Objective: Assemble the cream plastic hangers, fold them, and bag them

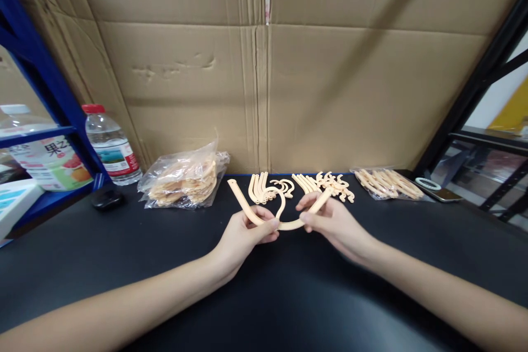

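Note:
Between my hands is a pale beige clothes hanger (241, 198), its two arms spread into a wide U and its curved hook standing up between them. My left hand (243, 234) pinches it at the middle, where the hook meets the arms. The fingers of my right hand (334, 225) close around the right arm of the hanger and partly hide it. Just behind lie loose straight arm pieces (259, 184) and curved hook pieces (284, 188). More arm pieces (304, 182) and a pile of small curved pieces (334, 184) are behind my right hand.
On the black table (272, 297), a clear bag of beige pieces (183, 181) lies left and a flatter bag (388, 182) right. A phone (447, 194) with a pale ring (428, 183) is far right. A water bottle (111, 146) and black mouse (108, 199) stand left. Cardboard (185, 82) walls the back.

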A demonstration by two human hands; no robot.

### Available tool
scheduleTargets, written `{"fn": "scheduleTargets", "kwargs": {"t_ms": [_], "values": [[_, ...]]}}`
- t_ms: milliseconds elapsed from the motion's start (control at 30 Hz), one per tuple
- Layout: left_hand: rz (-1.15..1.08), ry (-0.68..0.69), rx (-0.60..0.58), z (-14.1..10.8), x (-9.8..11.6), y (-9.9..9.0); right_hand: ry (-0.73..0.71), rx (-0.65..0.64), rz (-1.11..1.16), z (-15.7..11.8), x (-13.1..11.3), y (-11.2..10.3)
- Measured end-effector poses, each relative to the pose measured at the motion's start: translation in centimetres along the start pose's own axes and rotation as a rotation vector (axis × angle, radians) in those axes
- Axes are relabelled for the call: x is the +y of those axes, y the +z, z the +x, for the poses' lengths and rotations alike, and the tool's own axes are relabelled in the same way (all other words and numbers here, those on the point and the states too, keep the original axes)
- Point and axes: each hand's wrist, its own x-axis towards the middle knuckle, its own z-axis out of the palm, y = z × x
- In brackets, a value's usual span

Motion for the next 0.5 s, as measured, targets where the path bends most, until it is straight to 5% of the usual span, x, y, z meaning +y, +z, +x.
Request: {"fn": "scheduleTargets", "kwargs": {"t_ms": [233, 500], "values": [[0.029, -0.083, 0.025, 1.0, 1.4, -1.8, -0.002, -0.351, -0.481, 2.3, -2.6, -7.5], [0.233, -0.236, -0.065, 3.1, 4.6, -5.9, -0.076, -0.476, -0.947, 3.3, -2.9, -9.9]]}}
